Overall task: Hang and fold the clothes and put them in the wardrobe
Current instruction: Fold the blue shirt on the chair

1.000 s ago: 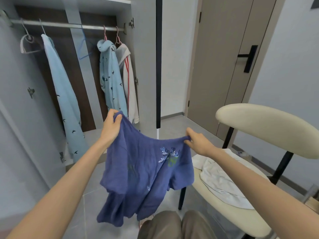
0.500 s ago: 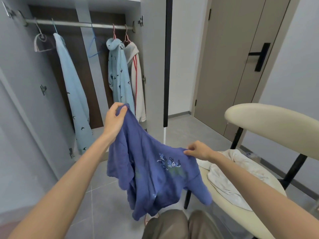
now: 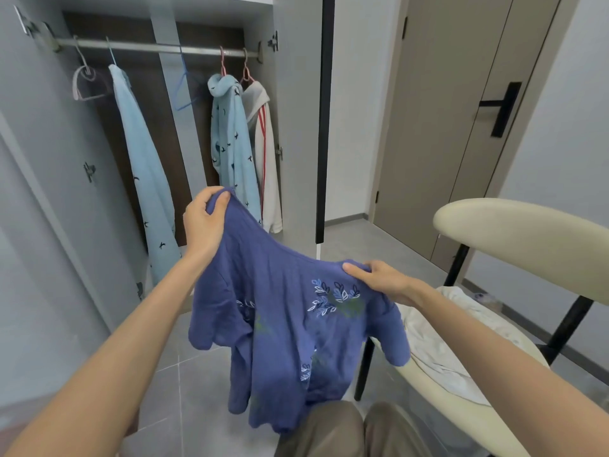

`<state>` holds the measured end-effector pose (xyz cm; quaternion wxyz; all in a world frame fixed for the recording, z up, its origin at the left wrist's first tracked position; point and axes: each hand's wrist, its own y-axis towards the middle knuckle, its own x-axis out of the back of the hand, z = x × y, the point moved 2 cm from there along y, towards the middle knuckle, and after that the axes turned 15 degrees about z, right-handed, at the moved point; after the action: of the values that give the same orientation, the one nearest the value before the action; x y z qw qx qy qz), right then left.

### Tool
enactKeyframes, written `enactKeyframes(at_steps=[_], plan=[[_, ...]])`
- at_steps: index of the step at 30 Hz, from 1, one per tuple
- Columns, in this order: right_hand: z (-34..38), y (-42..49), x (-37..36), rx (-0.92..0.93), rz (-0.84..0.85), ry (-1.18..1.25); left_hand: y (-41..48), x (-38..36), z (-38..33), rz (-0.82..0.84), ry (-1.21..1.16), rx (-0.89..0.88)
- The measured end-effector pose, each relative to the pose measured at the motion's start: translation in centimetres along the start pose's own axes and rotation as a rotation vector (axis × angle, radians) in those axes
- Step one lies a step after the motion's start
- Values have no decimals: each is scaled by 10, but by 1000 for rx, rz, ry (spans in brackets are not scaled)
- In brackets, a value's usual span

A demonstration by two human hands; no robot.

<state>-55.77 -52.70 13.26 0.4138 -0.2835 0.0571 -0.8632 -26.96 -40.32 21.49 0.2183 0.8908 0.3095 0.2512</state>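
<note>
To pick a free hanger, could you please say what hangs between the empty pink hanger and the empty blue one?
A pale blue garment hangs between the pink hanger and blue hanger, in the head view.

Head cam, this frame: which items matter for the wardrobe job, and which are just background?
Job: blue shirt, gripped by left hand and right hand; white garment lying on the chair; empty blue hanger; wardrobe rail.
Background: the chair itself; door; door handle.
</note>
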Motion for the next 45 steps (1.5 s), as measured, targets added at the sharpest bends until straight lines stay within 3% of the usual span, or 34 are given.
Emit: enactKeyframes(at_steps=[4, 10, 16, 21, 24, 27, 32, 34, 42, 45], plan=[[-6, -7, -4, -67, 230, 0, -1, 8, 6, -50, -16, 6], [-16, -4, -10, 64, 242, 272, -5, 12, 18, -62, 2, 68], [2, -3, -13, 147, 178, 367, -9, 13, 20, -18, 81, 86], [16, -9, -14, 91, 379, 523, -15, 18, 30, -19, 133, 130], [13, -7, -15, 35, 402, 574, -21, 20, 36, -43, 152, 168], [7, -4, -15, -59, 294, 427, -24, 22, 41, -55, 186, 179], [1, -4, -17, -42, 334, 62, -24, 24, 42, -56, 193, 176], [1, -2, -17, 26, 248, -23, -23, 24, 44, -56, 196, 184], [30, -8, -5, 309, -432, -99, -25, 30, 51, 4, 175, 218], [43, -11, 0, 344, -550, -106, -27, 30, 52, 24, 104, 215]])
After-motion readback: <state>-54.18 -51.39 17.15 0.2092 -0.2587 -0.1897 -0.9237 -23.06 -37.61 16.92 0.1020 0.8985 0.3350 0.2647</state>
